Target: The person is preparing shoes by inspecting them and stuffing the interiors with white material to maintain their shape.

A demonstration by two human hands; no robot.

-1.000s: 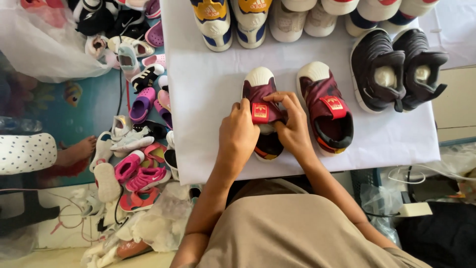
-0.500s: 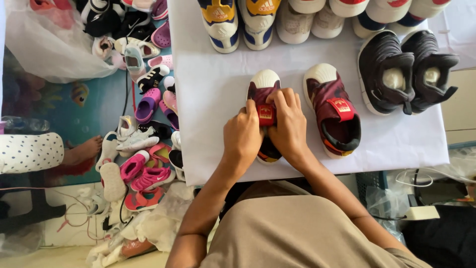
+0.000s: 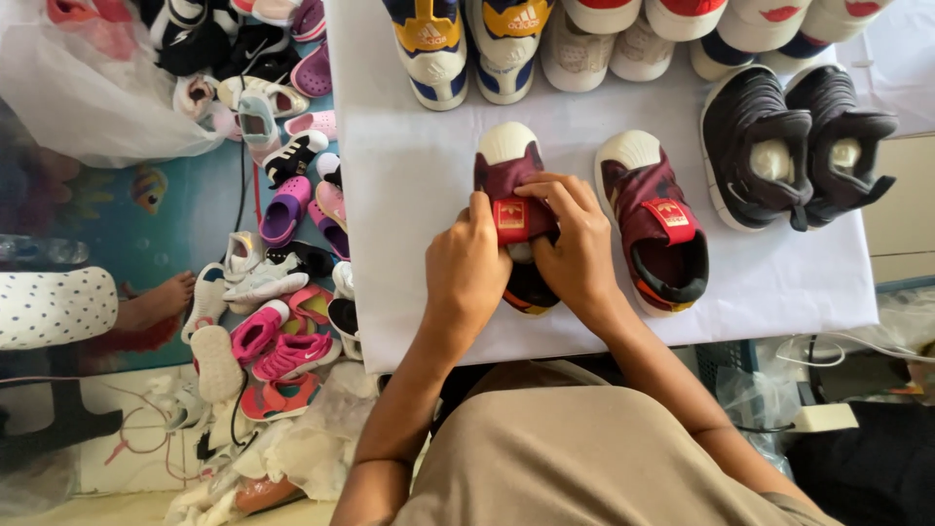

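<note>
A small maroon shoe (image 3: 507, 166) with a white toe cap and a red strap lies on the white table cover (image 3: 409, 195). My left hand (image 3: 467, 268) grips its left side and heel. My right hand (image 3: 575, 244) presses fingers over the red strap from the right. Its matching maroon shoe (image 3: 653, 219) lies just to the right, untouched.
A black pair of shoes (image 3: 794, 146) sits at the right of the table, and several more pairs line the far edge (image 3: 506, 44). Many small shoes (image 3: 278, 263) lie heaped on the floor to the left. Someone's bare foot (image 3: 156, 302) and a plastic bag (image 3: 97, 88) are there too.
The view has shifted slightly. Both hands stay on the maroon shoe, the fingers working at its red strap.
</note>
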